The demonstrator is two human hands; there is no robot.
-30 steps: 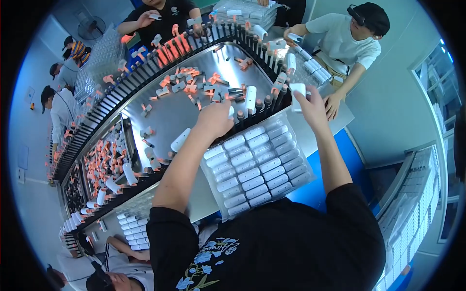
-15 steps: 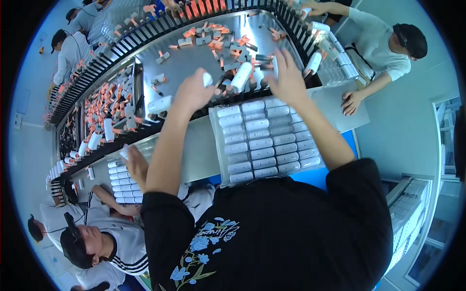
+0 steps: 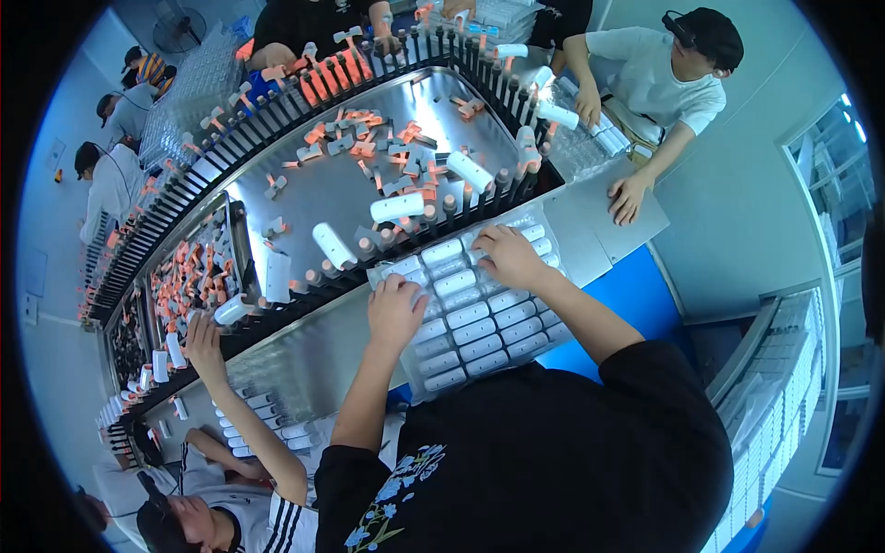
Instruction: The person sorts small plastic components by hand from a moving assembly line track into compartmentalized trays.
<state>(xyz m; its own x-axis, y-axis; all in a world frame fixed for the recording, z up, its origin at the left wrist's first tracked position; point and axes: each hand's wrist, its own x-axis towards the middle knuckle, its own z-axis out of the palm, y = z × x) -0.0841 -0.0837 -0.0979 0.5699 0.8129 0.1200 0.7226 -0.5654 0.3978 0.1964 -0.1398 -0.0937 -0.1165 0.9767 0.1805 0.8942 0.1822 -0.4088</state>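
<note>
Through my head view, I have the left hand (image 3: 398,309) curled over the far-left corner of a clear, glossy plastic tray (image 3: 418,387), the right hand (image 3: 510,258) over its far side; I can't tell whether either grip is grasping anything. Smooth, round-ended white shells (image 3: 467,315) sit in the tray's rows, at the edge of my bare-metal worktop (image 3: 323,341).
</note>
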